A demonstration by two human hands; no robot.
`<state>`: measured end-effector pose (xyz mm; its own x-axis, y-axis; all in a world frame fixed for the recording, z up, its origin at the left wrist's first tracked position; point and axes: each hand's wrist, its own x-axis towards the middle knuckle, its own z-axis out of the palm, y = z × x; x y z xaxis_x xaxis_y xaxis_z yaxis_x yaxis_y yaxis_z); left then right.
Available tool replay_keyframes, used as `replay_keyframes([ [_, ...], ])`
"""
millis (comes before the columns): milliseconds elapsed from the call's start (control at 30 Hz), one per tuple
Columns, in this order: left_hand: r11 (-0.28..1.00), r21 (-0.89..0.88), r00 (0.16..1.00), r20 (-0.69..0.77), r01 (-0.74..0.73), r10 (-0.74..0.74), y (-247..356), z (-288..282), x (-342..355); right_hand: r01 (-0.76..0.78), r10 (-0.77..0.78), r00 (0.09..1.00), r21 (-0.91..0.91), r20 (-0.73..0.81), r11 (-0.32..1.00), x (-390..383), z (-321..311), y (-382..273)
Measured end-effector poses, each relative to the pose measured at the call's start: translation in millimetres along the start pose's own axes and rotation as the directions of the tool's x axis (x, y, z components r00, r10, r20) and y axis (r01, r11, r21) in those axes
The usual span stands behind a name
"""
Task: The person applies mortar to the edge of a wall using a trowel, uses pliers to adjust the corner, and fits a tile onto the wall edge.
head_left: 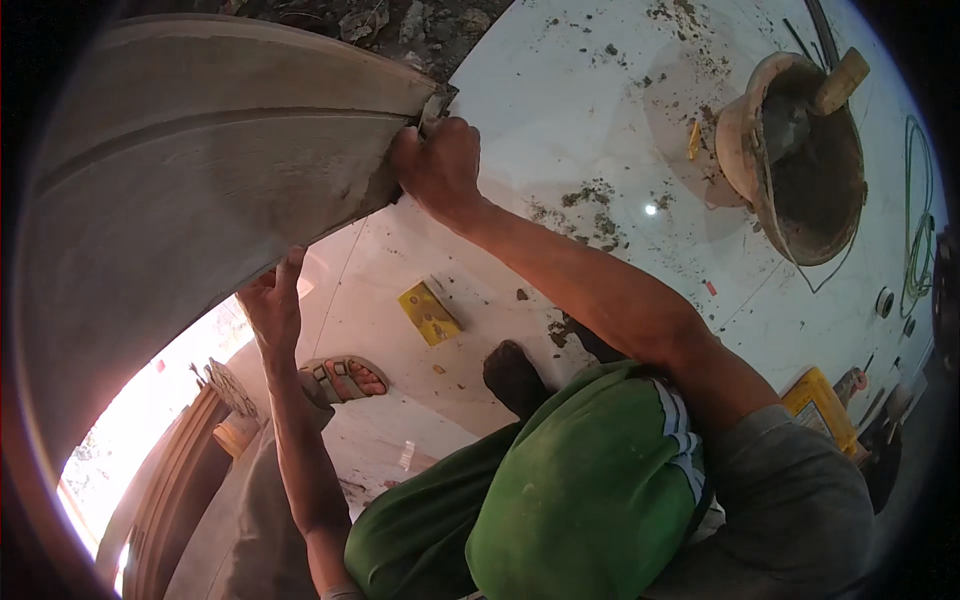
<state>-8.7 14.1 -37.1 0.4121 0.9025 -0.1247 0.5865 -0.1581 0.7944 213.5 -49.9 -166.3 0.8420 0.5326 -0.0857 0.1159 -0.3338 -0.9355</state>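
Presently, upper left of the frame: a curved grey slab (190, 190) of plastered or stone-like surface, wide, with a groove running along it.

Right hand (437, 165), upper centre: grip clenched around a small flat metal tool (436, 103), likely a scraper or trowel, its blade pressed at the slab's lower right corner, where a wet grey smear of mortar shows. Left hand (272, 305), centre left: fingers spread, grip released, fingertips touching the slab's lower edge as a brace.

Progress, by judgement: most of the slab's face looks smooth and even; only the corner under the blade appears damp and unfinished, so the work seems late, with edge finishing left.

Bucket (800, 160), upper right: holds grey mortar and a tool with a wooden handle (840, 80), tilted, well apart from both hands.

White tiled floor (560, 120): scattered mortar crumbs. Yellow block (429, 312), centre: lies flat. Sandal (345, 380), lower left of centre. Green shorts (570, 490), bottom centre. Green cord (918, 230), far right.
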Motion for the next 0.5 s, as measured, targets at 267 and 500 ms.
replay_keyframes([
  [267,0.990,0.128,0.998,-0.003,-0.060,0.061,-10,-5,1,-0.219,0.204,0.951,0.041,0.232,0.975,-5,-15,-22],
  [500,0.999,-0.046,0.997,-0.069,-0.025,0.022,-5,3,-2,0.028,-0.029,0.998,0.022,0.056,0.999,-27,-9,-30],
])
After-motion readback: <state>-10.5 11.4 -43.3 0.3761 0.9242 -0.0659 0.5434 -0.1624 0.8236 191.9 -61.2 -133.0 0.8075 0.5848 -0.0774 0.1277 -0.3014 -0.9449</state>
